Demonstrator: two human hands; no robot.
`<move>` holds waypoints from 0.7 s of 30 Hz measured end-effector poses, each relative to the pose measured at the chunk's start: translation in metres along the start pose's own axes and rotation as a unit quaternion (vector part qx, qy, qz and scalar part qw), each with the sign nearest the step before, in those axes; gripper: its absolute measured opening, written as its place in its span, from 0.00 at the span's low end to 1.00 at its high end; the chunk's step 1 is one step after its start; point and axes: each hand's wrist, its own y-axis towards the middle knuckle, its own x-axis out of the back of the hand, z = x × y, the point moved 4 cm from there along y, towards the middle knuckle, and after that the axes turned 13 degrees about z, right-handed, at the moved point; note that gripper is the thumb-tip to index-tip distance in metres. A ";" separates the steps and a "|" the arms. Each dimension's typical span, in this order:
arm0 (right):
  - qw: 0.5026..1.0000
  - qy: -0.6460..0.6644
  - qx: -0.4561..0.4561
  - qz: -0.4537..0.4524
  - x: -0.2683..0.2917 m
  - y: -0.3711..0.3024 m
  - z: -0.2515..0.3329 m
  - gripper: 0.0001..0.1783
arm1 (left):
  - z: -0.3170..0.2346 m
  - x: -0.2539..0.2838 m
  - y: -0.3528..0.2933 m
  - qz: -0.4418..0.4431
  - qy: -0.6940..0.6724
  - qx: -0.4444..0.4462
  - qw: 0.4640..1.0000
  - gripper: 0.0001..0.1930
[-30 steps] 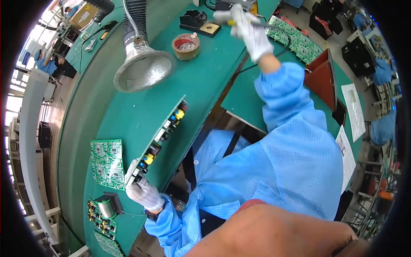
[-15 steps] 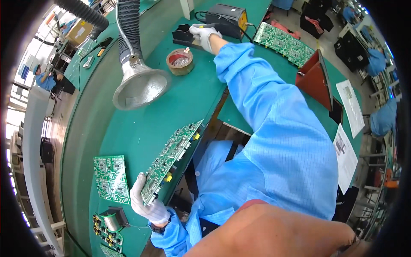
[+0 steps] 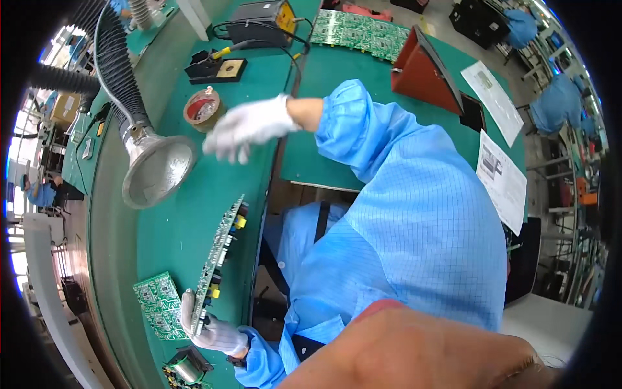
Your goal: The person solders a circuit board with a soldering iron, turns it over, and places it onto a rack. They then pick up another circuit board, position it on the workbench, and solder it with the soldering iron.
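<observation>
My left hand [image 3: 217, 336], in a white glove, grips the lower end of a green circuit board [image 3: 214, 266]. The board is tilted nearly edge-on above the bench, with yellow and dark components on its right side. My right hand [image 3: 253, 126], also gloved and slightly blurred, is in the air over the bench with its fingers loosely stretched and nothing seen in them. It is nearest to a round tape-roll dish [image 3: 203, 110] with shiny bits inside. Beyond it, a soldering iron [image 3: 223, 53] with a yellow part rests in its black stand [image 3: 217, 70].
A metal fume-extraction funnel [image 3: 159, 172] hangs at the left. Another green board [image 3: 159, 305] and a solder wire spool [image 3: 188, 368] lie near my left hand. Behind are a soldering station [image 3: 262, 24], a row of boards [image 3: 359, 34], a red-brown stand [image 3: 424, 71] and paper sheets [image 3: 502, 181].
My right hand has let go of the soldering iron in its stand and come back toward me. The board in my left hand has turned more upright and edge-on. The view has shifted.
</observation>
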 end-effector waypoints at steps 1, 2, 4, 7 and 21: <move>0.994 -0.036 -0.102 0.021 -0.016 -0.003 -0.002 0.43 | 0.004 0.001 0.000 -0.001 -0.009 -0.006 1.000 0.17; 0.980 -0.074 -0.172 0.064 -0.030 -0.006 -0.003 0.47 | 0.007 0.000 0.000 0.006 -0.017 -0.029 0.999 0.17; 0.968 -0.093 -0.220 0.076 -0.045 -0.010 -0.004 0.55 | 0.011 0.000 -0.002 -0.009 0.055 -0.033 0.998 0.18; 0.959 0.189 -0.201 0.067 -0.065 -0.007 -0.018 0.57 | 0.009 -0.003 -0.006 -0.006 0.008 -0.022 1.000 0.16; 0.927 0.364 -0.010 0.090 -0.116 -0.004 -0.003 0.29 | -0.029 0.040 -0.015 -0.056 0.009 -0.351 0.935 0.20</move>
